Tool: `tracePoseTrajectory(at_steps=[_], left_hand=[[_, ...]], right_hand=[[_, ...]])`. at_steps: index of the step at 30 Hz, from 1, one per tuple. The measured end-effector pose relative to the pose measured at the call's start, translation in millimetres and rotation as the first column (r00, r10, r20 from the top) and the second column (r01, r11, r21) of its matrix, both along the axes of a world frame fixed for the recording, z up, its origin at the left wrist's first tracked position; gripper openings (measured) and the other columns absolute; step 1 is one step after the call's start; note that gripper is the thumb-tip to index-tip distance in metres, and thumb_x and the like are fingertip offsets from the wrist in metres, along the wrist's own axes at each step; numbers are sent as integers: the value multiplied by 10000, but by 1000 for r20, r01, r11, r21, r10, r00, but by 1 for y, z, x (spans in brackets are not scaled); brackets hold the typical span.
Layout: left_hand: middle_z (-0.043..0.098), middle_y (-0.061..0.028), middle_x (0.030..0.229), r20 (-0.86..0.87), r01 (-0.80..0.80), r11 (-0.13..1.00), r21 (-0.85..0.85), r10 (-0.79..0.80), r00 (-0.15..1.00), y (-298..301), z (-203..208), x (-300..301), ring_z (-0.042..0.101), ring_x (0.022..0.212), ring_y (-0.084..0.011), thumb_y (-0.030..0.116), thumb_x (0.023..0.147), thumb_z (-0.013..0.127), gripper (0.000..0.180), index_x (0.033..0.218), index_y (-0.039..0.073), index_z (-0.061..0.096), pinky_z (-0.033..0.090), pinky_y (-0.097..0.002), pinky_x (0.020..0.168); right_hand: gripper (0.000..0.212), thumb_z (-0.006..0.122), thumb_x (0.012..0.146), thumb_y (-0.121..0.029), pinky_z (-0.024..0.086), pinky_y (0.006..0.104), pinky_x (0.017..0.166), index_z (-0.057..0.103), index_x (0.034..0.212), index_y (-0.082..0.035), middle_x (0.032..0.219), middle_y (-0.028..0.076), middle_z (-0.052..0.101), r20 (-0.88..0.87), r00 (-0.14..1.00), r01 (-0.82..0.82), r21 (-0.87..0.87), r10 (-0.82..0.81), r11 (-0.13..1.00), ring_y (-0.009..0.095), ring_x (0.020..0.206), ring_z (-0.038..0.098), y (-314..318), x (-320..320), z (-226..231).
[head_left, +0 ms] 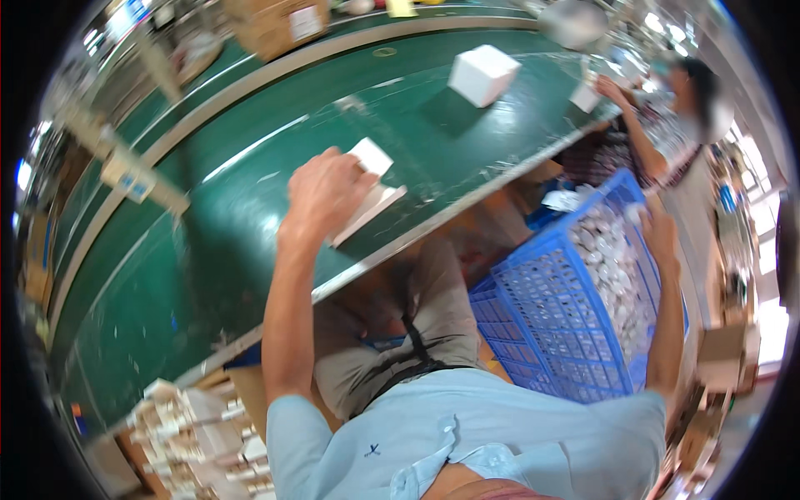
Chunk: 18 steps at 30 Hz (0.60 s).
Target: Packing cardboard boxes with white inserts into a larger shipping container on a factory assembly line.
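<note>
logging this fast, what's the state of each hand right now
Left hand: curled over a white box, grip unclear.
Right hand: at the blue basket, grip unclear.

Light-blue short-sleeved shirt [517,417], beige trousers [450,321]

The small box [372,157] at my left hand [327,196], near the centre, shows plain white against the deep green conveyor [242,267], as does the box [482,75] at upper centre. My shirt [492,408], at the bottom, is pale blue with a tiny dark emblem [372,450]; the crate [542,308] at right is bright blue, holding whitish pieces [612,271].
</note>
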<state>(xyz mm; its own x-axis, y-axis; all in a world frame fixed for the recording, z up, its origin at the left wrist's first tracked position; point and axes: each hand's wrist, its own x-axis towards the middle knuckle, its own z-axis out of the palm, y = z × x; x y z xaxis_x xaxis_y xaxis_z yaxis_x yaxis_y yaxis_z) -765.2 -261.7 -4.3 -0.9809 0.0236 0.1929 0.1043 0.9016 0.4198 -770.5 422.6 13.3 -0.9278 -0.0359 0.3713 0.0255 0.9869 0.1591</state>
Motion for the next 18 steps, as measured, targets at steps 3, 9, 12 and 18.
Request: tracePoseTrajectory(at_steps=[3,9,12,18], left_hand=[[752,-160,1098,35,5,992,123,-10,999,-19,-9,-6,708,1080,-383,457,896,732,388,1039,113,842,560,-481,936],[755,-119,1164,-43,59,908,415,-46,998,-57,0,12,690,1062,-223,461,967,754,616,1429,62,678,559,-355,910],[702,-133,1373,-335,38,809,586,199,921,-76,-9,41,630,1292,-276,440,887,814,688,1450,76,660,468,-443,1116],[419,-149,1693,-252,95,640,763,157,955,-90,-93,83,370,1571,-343,367,745,888,1117,1685,133,332,273,-590,1256]], right_hand=[[352,693,992,-241,548,557,794,720,1309,-90,942,261,742,194,975,107,7,-106,994,454,920,733,24,26,-30],[430,743,942,-159,565,439,820,690,1359,-63,1024,209,736,221,967,-73,-248,130,966,357,930,731,-95,-5,-16],[335,701,960,-46,572,382,868,701,1292,-7,1075,189,740,43,843,-460,-460,537,759,310,963,735,-207,-24,14],[285,737,945,-38,561,405,978,729,1229,-17,1229,162,739,-117,413,-836,-443,903,325,340,1115,726,-402,-55,50]])
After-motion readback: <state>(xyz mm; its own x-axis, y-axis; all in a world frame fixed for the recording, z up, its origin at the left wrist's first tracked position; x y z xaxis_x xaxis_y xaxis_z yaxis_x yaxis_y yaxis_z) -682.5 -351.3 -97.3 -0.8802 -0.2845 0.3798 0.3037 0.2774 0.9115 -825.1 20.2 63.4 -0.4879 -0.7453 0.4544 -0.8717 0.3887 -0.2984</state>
